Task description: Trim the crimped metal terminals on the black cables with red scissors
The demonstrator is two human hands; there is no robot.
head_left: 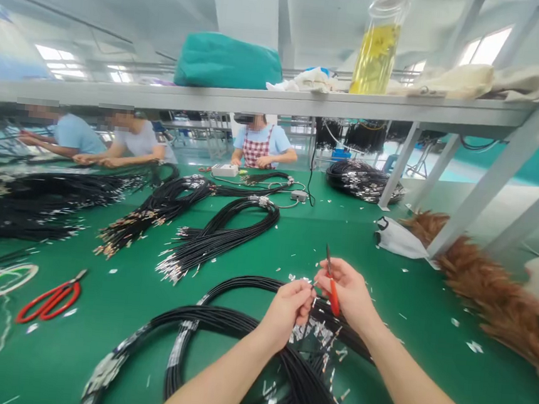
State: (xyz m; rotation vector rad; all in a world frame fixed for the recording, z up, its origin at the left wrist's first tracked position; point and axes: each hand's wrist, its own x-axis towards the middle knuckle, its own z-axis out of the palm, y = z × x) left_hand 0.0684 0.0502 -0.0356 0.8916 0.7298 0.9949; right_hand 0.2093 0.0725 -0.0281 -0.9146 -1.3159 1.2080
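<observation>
My left hand [288,309] is closed around the end of a thin black cable, pinched at the fingertips. My right hand [349,294] grips small red-handled snips [331,281], blades pointing up, right beside the left fingertips. Both hands hover over a looped bundle of black cables [221,323] with metal terminals and white tags, lying on the green table [113,314].
Red scissors [50,301] and a tape roll [1,279] lie at left. More cable bundles [219,232] stretch across the middle. A feather duster [488,290] and white bag [401,238] sit right, by the shelf's slanted legs [498,178]. Three people work at the far side.
</observation>
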